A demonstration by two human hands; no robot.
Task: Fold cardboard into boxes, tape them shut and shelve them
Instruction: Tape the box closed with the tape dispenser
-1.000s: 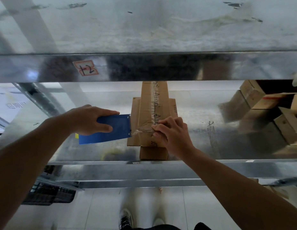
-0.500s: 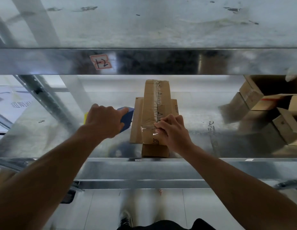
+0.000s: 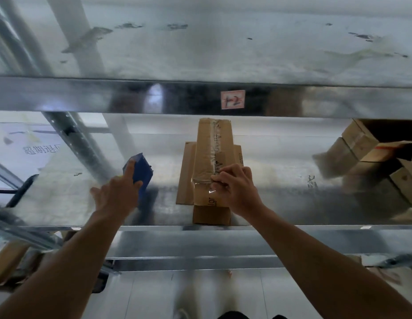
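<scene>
The end of a strip of clear tape (image 3: 203,180) is pinched and pressed down by the curled fingertips (image 3: 217,180) of the right hand (image 3: 239,189) on the near end of a long, narrow cardboard box (image 3: 212,143). The box lies lengthwise on a flat cardboard sheet (image 3: 186,173) at the middle of the metal shelf (image 3: 281,171), its near end just behind the shelf's front edge.

The step in hand is judged to be the sealing of the top seam. The tape end is best rubbed flat from the seam outward and carried over the near edge onto the end face, so that no bubble or lifted corner is left. Downward pressure should be kept modest, since the sheet beneath may slide on the smooth metal.

A blue tape dispenser (image 3: 139,171) is met by the left hand (image 3: 117,196) to the left of the box and apart from it, forefinger laid straight along it, thumb spread wide. Whether the hidden fingers are curled round it cannot be told.

More cartons (image 3: 373,155) are piled toward the shelf's right end, and a red-bordered label (image 3: 232,99) is fixed to the beam above.
</scene>
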